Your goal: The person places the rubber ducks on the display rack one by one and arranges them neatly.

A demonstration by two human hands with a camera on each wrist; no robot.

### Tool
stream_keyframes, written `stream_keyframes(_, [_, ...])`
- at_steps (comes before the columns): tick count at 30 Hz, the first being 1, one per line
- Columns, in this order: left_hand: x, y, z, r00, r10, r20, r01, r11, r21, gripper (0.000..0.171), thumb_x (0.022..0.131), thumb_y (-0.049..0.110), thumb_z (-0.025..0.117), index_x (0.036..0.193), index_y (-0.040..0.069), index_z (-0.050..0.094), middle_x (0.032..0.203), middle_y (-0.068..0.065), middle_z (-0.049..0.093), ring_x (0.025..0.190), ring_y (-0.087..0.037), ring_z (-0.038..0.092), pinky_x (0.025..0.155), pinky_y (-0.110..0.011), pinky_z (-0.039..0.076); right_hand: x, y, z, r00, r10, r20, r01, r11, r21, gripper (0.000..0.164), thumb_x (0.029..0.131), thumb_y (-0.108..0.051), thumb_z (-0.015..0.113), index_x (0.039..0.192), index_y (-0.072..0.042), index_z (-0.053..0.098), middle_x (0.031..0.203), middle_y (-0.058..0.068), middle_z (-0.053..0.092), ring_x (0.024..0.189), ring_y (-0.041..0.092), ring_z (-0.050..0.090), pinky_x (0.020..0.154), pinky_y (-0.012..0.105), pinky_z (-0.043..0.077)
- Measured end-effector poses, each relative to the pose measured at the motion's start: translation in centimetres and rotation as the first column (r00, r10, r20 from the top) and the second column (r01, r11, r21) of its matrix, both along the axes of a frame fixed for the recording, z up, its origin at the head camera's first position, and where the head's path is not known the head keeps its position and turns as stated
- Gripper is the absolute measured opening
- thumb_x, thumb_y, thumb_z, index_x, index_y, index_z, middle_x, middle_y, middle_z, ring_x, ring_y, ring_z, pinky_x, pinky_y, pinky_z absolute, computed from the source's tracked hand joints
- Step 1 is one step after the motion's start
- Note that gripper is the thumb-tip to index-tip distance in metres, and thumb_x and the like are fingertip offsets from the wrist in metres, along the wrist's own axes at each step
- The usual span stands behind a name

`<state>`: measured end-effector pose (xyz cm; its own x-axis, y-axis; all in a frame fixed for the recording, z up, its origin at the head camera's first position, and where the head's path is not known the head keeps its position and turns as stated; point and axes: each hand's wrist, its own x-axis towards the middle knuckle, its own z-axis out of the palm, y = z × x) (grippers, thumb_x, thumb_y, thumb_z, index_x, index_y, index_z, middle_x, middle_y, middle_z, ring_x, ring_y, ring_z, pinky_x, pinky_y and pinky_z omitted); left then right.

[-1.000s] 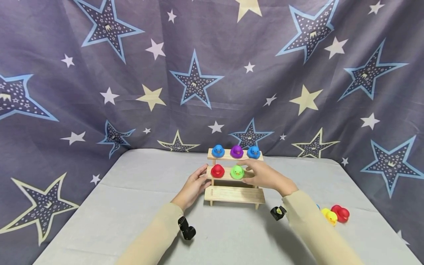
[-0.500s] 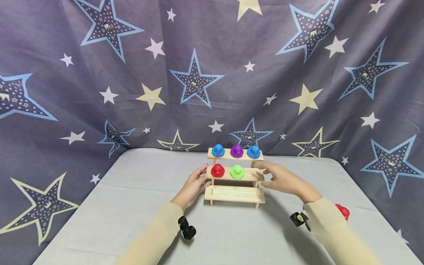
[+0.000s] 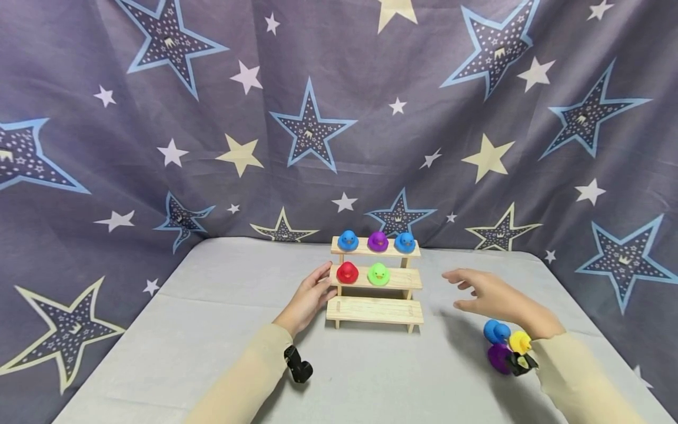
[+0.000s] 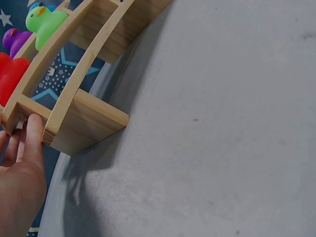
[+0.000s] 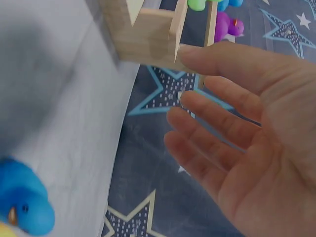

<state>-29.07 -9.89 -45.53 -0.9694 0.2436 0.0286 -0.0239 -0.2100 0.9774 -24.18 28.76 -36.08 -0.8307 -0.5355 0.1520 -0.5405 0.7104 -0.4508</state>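
Observation:
A three-step wooden display stand [image 3: 374, 310] stands mid-table. My left hand [image 3: 308, 297] holds it at the left end of the middle step, the thumb in front and below. On that step sit a red rubber duck [image 3: 347, 272] and a green rubber duck [image 3: 378, 274]. The top step bears a left blue duck [image 3: 348, 241], a purple duck [image 3: 378, 242] and a right blue duck [image 3: 405, 242]. My right hand [image 3: 495, 297] hovers right of the stand, fingers spread and loosely bent, its palm bare in the right wrist view.
On the table at right, by my right wrist, lie a blue duck [image 3: 495, 331], a yellow duck [image 3: 520, 341] and a purple duck [image 3: 499, 358], the last partly covered by the wrist camera [image 3: 521, 364]. A star-patterned curtain [image 3: 312, 194] hangs behind the table.
My right hand has left the green duck on the middle step and moved right, away from the stand. Blue and purple ducks on the table have come into sight. The left hand stays put.

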Motion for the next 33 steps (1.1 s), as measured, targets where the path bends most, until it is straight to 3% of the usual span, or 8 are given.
stream_keyframes(14, [0.1, 0.0, 0.1, 1.000, 0.004, 0.011, -0.004, 1.000, -0.001, 0.053, 0.107, 0.004, 0.039, 0.158, 0.000, 0.023, 0.155, -0.024, 0.025, 0.140, -0.039, 0.036, 0.114, -0.040, 0.042, 1.3, 4.1, -1.1, 0.999, -0.045, 0.022, 0.044, 0.998, 0.039, 0.051, 0.083, -0.013, 0.082, 0.128, 0.002, 0.062, 0.118, 0.018, 0.067, 0.099, 0.034, 0.067, 0.084, 0.055, 0.061])
stream_keyframes(24, [0.0, -0.1, 0.1, 1.000, 0.006, 0.010, -0.006, 1.000, -0.001, 0.054, 0.107, 0.004, 0.040, 0.158, 0.001, 0.024, 0.156, -0.023, 0.025, 0.140, -0.038, 0.037, 0.114, -0.040, 0.043, 1.7, 6.2, -2.9, 0.994, -0.075, 0.077, 0.067, 0.993, 0.102, 0.051, 0.082, -0.020, 0.083, 0.125, 0.001, 0.064, 0.119, 0.019, 0.067, 0.100, 0.037, 0.066, 0.085, 0.054, 0.060])
stream_keyframes(33, [-0.1, 0.0, 0.0, 1.000, 0.000, 0.006, 0.000, 1.000, 0.006, 0.054, 0.107, 0.004, 0.040, 0.158, 0.001, 0.023, 0.156, -0.023, 0.026, 0.139, -0.039, 0.038, 0.114, -0.040, 0.043, 1.9, 7.3, -4.6, 0.980, -0.142, 0.140, 0.124, 0.984, 0.129, 0.043, 0.079, -0.022, 0.085, 0.115, -0.004, 0.070, 0.111, 0.012, 0.070, 0.100, 0.035, 0.066, 0.086, 0.055, 0.058])
